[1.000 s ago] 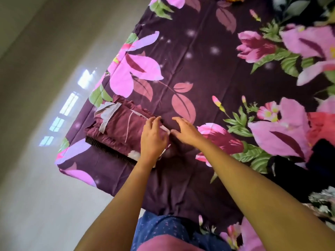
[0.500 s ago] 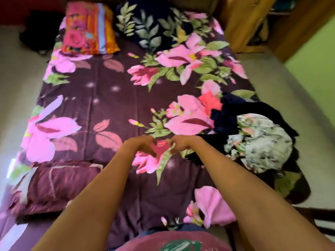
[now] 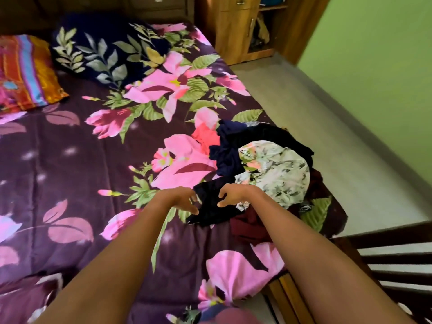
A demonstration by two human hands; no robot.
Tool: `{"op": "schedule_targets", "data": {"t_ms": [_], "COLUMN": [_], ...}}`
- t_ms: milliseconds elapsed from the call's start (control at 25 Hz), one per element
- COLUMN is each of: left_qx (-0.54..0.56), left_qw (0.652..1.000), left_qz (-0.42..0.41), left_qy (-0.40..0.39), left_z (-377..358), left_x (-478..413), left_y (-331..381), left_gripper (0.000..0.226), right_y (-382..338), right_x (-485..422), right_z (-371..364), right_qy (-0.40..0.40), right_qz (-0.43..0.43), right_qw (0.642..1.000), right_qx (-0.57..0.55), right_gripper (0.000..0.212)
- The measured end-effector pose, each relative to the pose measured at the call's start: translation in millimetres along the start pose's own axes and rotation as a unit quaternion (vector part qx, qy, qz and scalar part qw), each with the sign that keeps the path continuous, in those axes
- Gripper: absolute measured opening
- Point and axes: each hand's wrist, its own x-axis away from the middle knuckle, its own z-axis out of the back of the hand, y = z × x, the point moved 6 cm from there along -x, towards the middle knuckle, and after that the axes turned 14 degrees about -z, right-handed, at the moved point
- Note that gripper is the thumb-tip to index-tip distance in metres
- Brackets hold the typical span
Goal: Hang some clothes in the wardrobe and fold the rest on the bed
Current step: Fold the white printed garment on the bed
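A heap of unfolded clothes lies at the bed's right edge: a dark navy garment (image 3: 225,155), a pale floral one (image 3: 280,174), a maroon one (image 3: 250,226) and a black one (image 3: 208,208) at the near side. My left hand (image 3: 181,199) and my right hand (image 3: 230,197) hover side by side over the black garment, fingers spread and loosely bent, holding nothing. A folded maroon garment (image 3: 21,298) sits at the lower left corner of the bed (image 3: 70,164), partly cut off by the frame.
Two pillows lie at the head of the bed: a striped orange one (image 3: 25,71) and a dark leaf-print one (image 3: 105,50). A wooden wardrobe (image 3: 236,26) stands beyond the bed's far right corner. A dark slatted chair (image 3: 392,258) is at the lower right.
My view swung from the folded maroon garment at the bed's left toward the clothes heap on the right. Both hands left the folded garment and moved right, over the black garment.
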Motion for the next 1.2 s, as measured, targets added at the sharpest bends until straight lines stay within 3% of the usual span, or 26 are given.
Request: {"op": "schedule_targets", "data": {"t_ms": [240,400,560,920,1040,1200], "left_qx": [-0.001,-0.01,-0.006,0.013,0.039,0.063], "left_qw": [0.999,0.999,0.998,0.998,0.998,0.996], "left_qz": [-0.018,-0.035,-0.041,-0.051,-0.058,-0.052], "left_qy": [-0.031,-0.041,-0.045,-0.022,0.01,0.026], "left_z": [19,31,36,38,40,38], "left_x": [-82,-131,-166,-205,-210,-212], "left_y": [38,59,66,58,56,49], "left_gripper": [0.059,0.059,0.056,0.048,0.045,0.043], "right_y": [82,121,153,164,171,184], "right_x": [-43,-70,-99,-130,-142,-153], "right_z": [21,35,44,53,54,55], "right_qy": [0.02,0.046,0.097,0.301,0.321,0.324], "right_qz": [-0.026,-0.05,-0.075,-0.076,-0.103,-0.127], "right_qw": [0.998,0.995,0.989,0.951,0.941,0.937], "right_qx": [-0.053,-0.073,-0.086,0.0,0.031,0.012], "right_gripper": [0.037,0.042,0.034,0.045,0.055,0.043]}}
